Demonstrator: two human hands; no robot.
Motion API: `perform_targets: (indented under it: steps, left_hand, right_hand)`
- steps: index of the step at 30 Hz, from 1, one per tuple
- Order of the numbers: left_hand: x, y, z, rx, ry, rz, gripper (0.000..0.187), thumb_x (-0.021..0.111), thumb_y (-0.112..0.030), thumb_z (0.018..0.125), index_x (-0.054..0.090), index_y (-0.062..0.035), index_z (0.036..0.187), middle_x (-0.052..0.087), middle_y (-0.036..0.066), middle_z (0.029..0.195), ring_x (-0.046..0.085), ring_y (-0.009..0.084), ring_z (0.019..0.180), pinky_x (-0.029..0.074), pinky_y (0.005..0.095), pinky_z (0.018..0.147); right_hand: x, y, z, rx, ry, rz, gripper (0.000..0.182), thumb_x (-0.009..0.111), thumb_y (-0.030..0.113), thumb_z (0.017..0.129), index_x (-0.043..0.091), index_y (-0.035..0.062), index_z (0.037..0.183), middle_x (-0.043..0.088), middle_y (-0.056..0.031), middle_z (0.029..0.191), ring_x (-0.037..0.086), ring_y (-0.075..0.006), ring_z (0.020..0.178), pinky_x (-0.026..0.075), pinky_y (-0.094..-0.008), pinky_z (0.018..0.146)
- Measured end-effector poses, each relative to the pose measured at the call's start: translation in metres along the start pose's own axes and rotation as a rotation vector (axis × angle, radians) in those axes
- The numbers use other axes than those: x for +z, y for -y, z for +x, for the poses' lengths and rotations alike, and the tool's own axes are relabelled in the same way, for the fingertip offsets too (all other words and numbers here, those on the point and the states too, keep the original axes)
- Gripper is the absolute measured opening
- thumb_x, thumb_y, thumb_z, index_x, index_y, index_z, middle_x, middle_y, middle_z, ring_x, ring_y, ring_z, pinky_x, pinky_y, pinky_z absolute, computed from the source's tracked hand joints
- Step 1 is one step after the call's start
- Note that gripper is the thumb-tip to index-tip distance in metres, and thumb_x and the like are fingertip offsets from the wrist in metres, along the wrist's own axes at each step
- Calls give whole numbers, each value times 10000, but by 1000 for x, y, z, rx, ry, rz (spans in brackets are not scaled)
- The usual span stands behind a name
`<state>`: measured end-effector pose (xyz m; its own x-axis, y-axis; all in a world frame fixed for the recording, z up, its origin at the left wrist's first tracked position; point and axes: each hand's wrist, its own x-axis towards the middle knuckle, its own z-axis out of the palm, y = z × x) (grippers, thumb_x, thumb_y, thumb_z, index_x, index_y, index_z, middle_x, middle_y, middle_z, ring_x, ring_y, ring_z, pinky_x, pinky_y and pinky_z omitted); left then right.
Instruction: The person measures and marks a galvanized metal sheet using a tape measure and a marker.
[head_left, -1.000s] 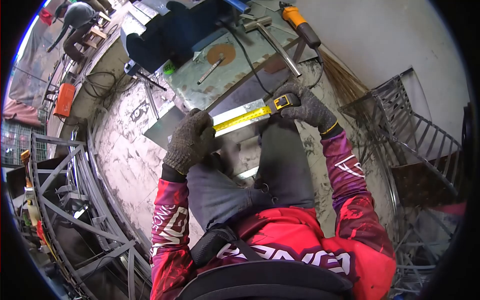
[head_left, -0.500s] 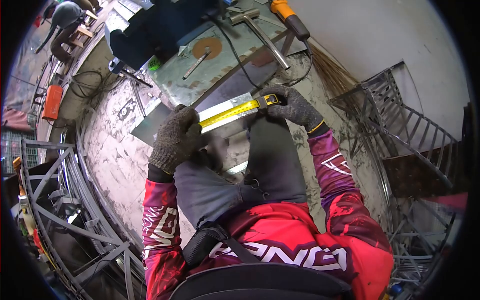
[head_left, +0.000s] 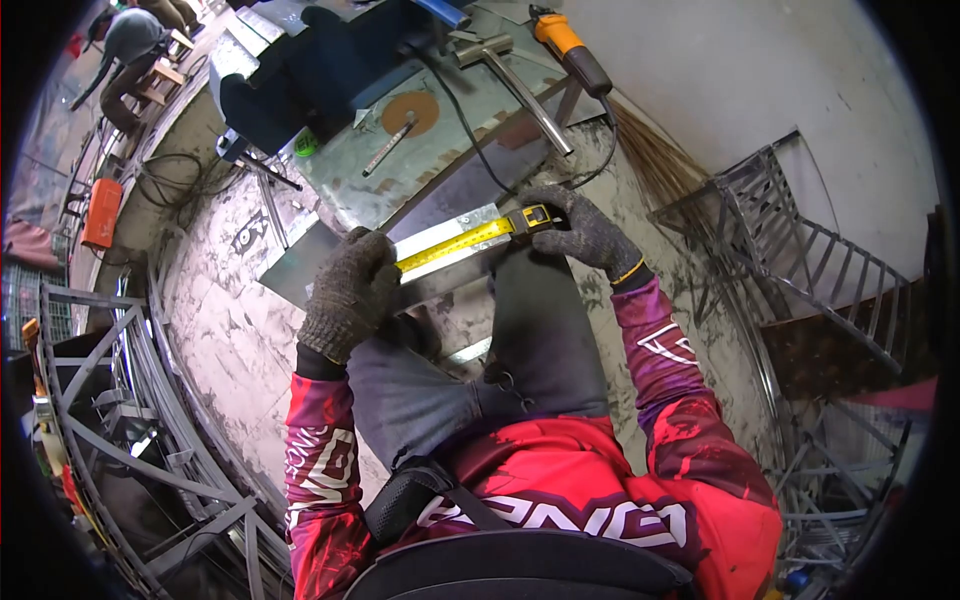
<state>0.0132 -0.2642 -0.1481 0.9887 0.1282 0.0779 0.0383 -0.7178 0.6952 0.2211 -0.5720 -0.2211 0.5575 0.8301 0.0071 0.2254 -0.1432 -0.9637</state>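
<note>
A yellow tape measure (head_left: 530,219) has its case in my right hand (head_left: 590,237), gloved in grey, with the fingers closed round it. Its blade lies stretched along a shiny metal piece (head_left: 450,270) above my knees. My left hand (head_left: 350,290), also gloved, is closed at the far end of the blade, pressing blade and metal piece together; its fingertips are partly hidden. Just beyond, a metal-topped bench (head_left: 345,190) bears a brown disc (head_left: 411,114) and a marker (head_left: 388,147).
An orange grinder (head_left: 570,48) with a cord and a steel hammer (head_left: 520,85) lie at the back. Metal frames stand at left (head_left: 150,460) and right (head_left: 810,240). A person (head_left: 135,50) bends at the far upper left. Thin rods lean by the wall.
The view has shifted slightly. My right hand has turned a little on the tape case, which now shows more of its face. My left hand stays at the blade's end.
</note>
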Motion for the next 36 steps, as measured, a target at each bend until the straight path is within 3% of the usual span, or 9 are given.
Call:
perform_targets:
  steps: [10, 12, 13, 18, 24, 26, 27, 29, 36]
  left_hand:
    - [0, 2, -2, 41, -33, 23, 109, 668, -83, 892, 593, -8, 918, 568, 180, 919, 613, 362, 883, 500, 445, 797]
    - [0, 2, -1, 37, -43, 6, 106, 675, -70, 880, 603, -7, 923, 582, 184, 927, 618, 373, 880, 505, 453, 790]
    - [1, 4, -2, 45, -47, 17, 103, 673, -68, 878, 605, -9, 928, 588, 186, 930, 619, 378, 884, 506, 455, 793]
    - [5, 5, -4, 76, -97, 34, 94, 662, -65, 872, 604, -18, 930, 597, 184, 925, 628, 379, 887, 510, 462, 790]
    - [13, 9, -5, 161, -227, 44, 66, 653, -51, 865, 590, -41, 884, 577, 188, 804, 612, 383, 700, 501, 469, 664]
    - [7, 3, -5, 63, -122, 95, 99, 640, -124, 890, 619, -38, 935, 629, 221, 985, 648, 465, 908, 515, 546, 788]
    - [7, 4, -6, 55, -127, 117, 99, 641, -130, 896, 625, -40, 935, 633, 217, 989, 652, 462, 917, 518, 548, 794]
    - [8, 6, -5, 46, -133, 137, 99, 641, -135, 901, 631, -43, 936, 636, 214, 993, 657, 459, 925, 521, 550, 800]
    - [10, 6, -5, 63, -124, 115, 102, 654, -140, 903, 639, -45, 936, 645, 196, 999, 659, 455, 915, 525, 552, 803]
  right_hand:
    - [-4, -15, 2, -10, -102, 71, 649, 862, 246, 900, 582, 22, 1442, 639, -96, 1368, 621, -211, 1243, 517, -369, 1070]
    - [-3, -6, 10, -110, -310, 78, 546, 827, 228, 935, 609, 13, 1387, 664, -89, 1324, 635, -192, 1211, 512, -348, 1059]
    - [-5, -2, 13, -140, -408, -16, 388, 776, 169, 957, 660, 13, 1293, 712, -88, 1183, 671, -168, 1108, 541, -338, 983]
    - [5, 54, 78, -156, -518, -284, 202, 721, 96, 915, 726, 11, 1099, 735, -132, 1000, 723, -200, 935, 587, -357, 822]
    - [57, 82, 214, -486, -160, -661, 301, 770, 208, 876, 752, 86, 1150, 752, -149, 1131, 713, -347, 1128, 558, -456, 974]
    - [73, 72, 258, -213, 123, -1055, 356, 793, 249, 852, 755, 156, 1193, 729, -142, 1224, 667, -367, 1216, 522, -479, 1049]
    - [83, 84, 266, -244, 122, -1042, 356, 793, 249, 852, 755, 156, 1193, 729, -142, 1224, 667, -367, 1216, 522, -479, 1049]
    - [92, 95, 267, 64, 338, -1177, 369, 784, 206, 847, 747, 195, 1214, 687, -147, 1295, 638, -359, 1264, 528, -484, 1047]
    - [106, 36, 259, -100, 127, -1262, 333, 723, 217, 887, 731, 214, 1220, 644, -108, 1352, 585, -362, 1334, 517, -551, 1016]
